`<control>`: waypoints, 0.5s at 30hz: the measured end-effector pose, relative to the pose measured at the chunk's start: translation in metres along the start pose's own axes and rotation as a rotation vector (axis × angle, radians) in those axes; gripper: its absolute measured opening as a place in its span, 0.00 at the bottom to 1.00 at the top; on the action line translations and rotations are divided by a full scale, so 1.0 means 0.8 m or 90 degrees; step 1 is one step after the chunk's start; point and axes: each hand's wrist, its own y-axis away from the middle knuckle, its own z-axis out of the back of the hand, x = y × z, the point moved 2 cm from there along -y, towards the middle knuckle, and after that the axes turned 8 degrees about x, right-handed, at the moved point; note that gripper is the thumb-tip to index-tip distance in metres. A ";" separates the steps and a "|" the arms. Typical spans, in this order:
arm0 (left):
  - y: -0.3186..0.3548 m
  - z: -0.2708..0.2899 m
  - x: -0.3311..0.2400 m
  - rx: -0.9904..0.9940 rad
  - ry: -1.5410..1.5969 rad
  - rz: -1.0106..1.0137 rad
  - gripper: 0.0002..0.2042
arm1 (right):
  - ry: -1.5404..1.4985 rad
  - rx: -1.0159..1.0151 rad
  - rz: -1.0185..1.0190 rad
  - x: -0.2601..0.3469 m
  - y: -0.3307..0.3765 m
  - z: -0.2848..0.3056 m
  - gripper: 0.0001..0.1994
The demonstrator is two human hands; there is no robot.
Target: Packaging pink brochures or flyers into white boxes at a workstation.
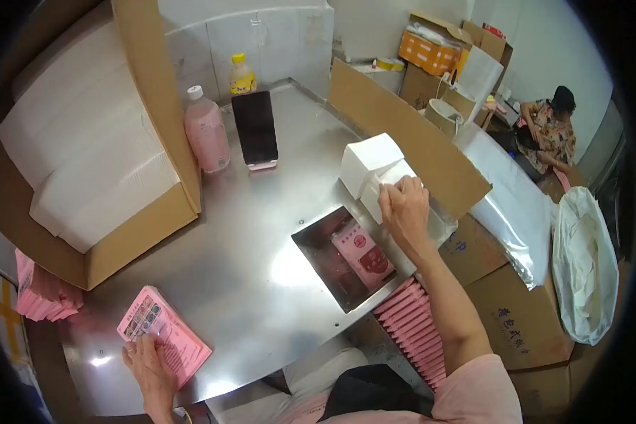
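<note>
My left hand point(150, 374) lies on a pile of flat pink printed packets point(185, 353) at the table's near left, its fingers slightly spread over the top one. At the right, my right hand point(405, 215) is closed on the nearer part of a white folded-paper stack point(373, 161), which looks like tissues. The fingertips are partly hidden against the paper. Between the hands, a rectangular opening point(316, 263) is cut into the metal tabletop. Inside it lies a pink printed packet point(364, 256) with a dark red picture.
A cardboard box point(145, 247) of white paper stacks point(113, 185) stands at left. Behind are a phone point(256, 131), a pink bottle point(206, 134) and a yellow-capped bottle point(242, 74). A cardboard panel point(410, 134) borders the right edge. Pink packets point(413, 326) stand below. Another person point(548, 131) sits far right.
</note>
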 end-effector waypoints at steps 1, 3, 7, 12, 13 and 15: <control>0.007 0.006 0.002 -0.032 0.005 -0.048 0.13 | -0.024 0.007 0.000 -0.001 0.000 0.010 0.07; -0.027 0.013 0.002 -0.100 0.006 -0.115 0.12 | -0.046 -0.026 -0.014 0.009 -0.009 0.000 0.07; -0.011 0.006 -0.152 -0.161 0.332 -0.265 0.11 | -0.091 0.008 0.002 -0.006 0.008 0.007 0.09; -0.011 -0.038 -0.242 -0.044 0.244 -0.477 0.19 | -0.090 -0.054 0.011 0.005 0.019 0.017 0.22; -0.009 -0.043 -0.248 -0.020 0.267 -0.487 0.20 | -0.160 -0.050 0.101 0.040 0.029 0.017 0.22; -0.002 -0.038 -0.242 0.016 0.292 -0.490 0.21 | -0.236 0.008 0.346 0.116 0.081 0.030 0.19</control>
